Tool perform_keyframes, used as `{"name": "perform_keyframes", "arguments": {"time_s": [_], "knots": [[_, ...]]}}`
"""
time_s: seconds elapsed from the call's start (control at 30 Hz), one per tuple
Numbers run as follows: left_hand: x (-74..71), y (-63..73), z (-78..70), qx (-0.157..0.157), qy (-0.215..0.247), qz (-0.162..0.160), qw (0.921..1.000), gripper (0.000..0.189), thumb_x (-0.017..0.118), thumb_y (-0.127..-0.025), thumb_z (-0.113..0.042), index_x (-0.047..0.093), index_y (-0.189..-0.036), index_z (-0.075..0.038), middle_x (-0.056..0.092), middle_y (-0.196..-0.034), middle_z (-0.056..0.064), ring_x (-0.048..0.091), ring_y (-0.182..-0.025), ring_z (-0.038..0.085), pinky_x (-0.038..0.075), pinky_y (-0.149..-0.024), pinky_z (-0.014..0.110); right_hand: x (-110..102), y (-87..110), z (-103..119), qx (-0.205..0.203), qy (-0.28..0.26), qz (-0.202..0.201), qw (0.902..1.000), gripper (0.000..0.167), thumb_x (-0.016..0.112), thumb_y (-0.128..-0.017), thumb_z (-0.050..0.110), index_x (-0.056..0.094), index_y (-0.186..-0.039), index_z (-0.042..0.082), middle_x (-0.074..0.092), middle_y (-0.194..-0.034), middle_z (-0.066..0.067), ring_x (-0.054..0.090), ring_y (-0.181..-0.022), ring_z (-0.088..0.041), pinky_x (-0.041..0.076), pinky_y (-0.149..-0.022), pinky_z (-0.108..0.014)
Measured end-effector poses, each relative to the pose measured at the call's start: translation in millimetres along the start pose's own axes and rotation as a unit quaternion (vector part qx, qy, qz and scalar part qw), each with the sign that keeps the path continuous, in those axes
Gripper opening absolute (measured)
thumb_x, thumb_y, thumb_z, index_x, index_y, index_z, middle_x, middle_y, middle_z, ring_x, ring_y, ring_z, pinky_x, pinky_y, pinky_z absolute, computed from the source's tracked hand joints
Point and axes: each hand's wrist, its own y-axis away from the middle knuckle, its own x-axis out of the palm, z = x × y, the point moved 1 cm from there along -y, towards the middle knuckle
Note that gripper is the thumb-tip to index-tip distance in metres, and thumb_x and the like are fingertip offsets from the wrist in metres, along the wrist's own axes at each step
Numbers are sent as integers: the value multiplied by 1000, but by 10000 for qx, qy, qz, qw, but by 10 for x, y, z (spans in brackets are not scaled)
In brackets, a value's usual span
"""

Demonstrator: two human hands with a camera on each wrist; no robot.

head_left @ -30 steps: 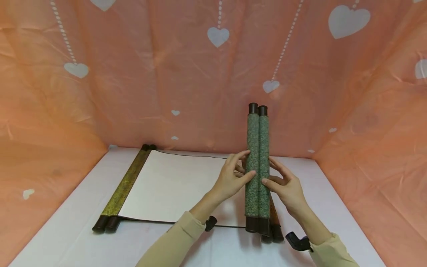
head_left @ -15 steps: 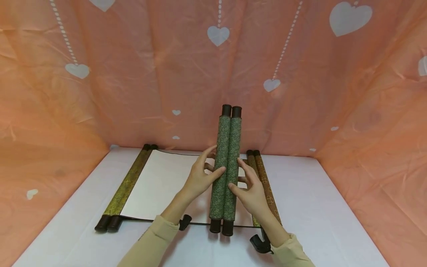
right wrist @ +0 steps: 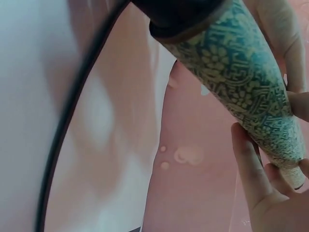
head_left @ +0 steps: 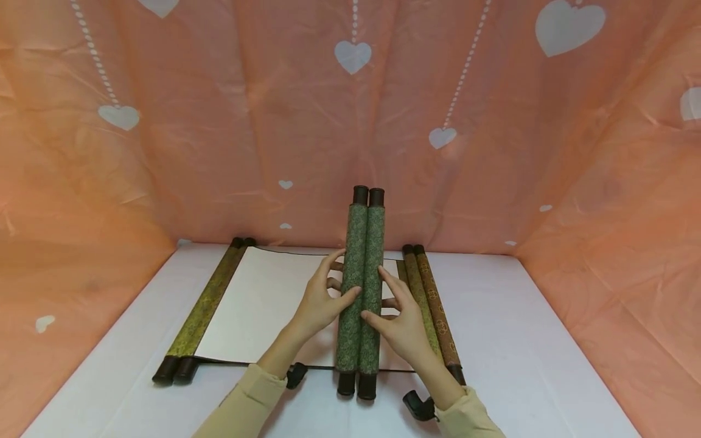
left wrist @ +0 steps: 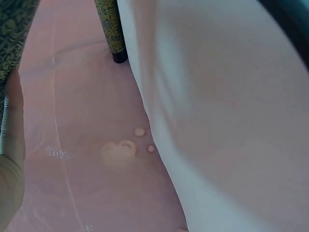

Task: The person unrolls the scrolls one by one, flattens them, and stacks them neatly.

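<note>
A green scroll (head_left: pixel 361 292) with a floral weave and dark knobs is rolled into two rolls lying side by side. It is held tilted, its far end up, above a white sheet (head_left: pixel 263 298). My left hand (head_left: pixel 320 302) grips the left roll, thumb across its front and fingers toward the back. On the other side, my right hand (head_left: pixel 404 322) grips the right roll the same way. The right wrist view shows the patterned roll (right wrist: pixel 236 87) close up beside the right-hand fingers (right wrist: pixel 251 169). In the left wrist view only part of the left hand (left wrist: pixel 12 179) shows.
Yellow-green rolls (head_left: pixel 205 301) lie along the sheet's left end. At its right end is an olive roll (head_left: pixel 421 292), with a brown roll (head_left: pixel 435 298) bearing round motifs alongside. All rest on a white-covered table (head_left: pixel 526 353). Orange cloth (head_left: pixel 306 121) with hearts encloses the back and sides.
Both hands have carried the green scroll leftward, from over the right-end rolls to above the white sheet, then slightly lower. The olive and brown rolls have come into view.
</note>
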Motion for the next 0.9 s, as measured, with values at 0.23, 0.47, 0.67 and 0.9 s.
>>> {"name": "perform_keyframes", "arguments": {"time_s": [0.23, 0.47, 0.67, 0.9], "knots": [[-69, 14, -7, 227, -409, -44, 9989, 80, 70, -97, -4, 29, -164, -19, 51, -134, 19, 60, -87, 23, 53, -63, 33, -4, -45, 5, -14, 13, 119, 9999, 91, 75, -88, -7, 36, -164, 26, 43, -156, -15, 65, -92, -26, 60, -72, -28], [-97, 19, -15, 446, -773, 97, 9960, 70, 60, -96, -1, 43, -160, -25, 52, -129, 16, 53, -97, 27, 51, -64, 32, -69, -76, 11, -23, -144, 442, 9989, 91, 60, -88, -12, 33, -165, 30, 33, -163, -14, 57, -84, -30, 47, -59, -28], [-73, 24, -22, 456, -839, 111, 9954, 62, 57, -95, 1, 55, -153, -21, 55, -129, 16, 53, -103, 25, 52, -78, 38, -145, -78, -28, 34, 33, 557, 9984, 87, 54, -88, -12, 37, -163, 29, 28, -168, -8, 42, -141, -36, 45, -76, -40], [-35, 8, -12, 603, -958, 208, 9934, 59, 77, -95, -15, 56, -150, -19, 56, -127, 15, 54, -96, 22, 53, -67, 29, -199, -65, -39, 248, -72, 412, 9988, 74, 68, -95, 0, 43, -159, 27, 30, -167, -8, 47, -136, -48, 51, -81, -43]]}}
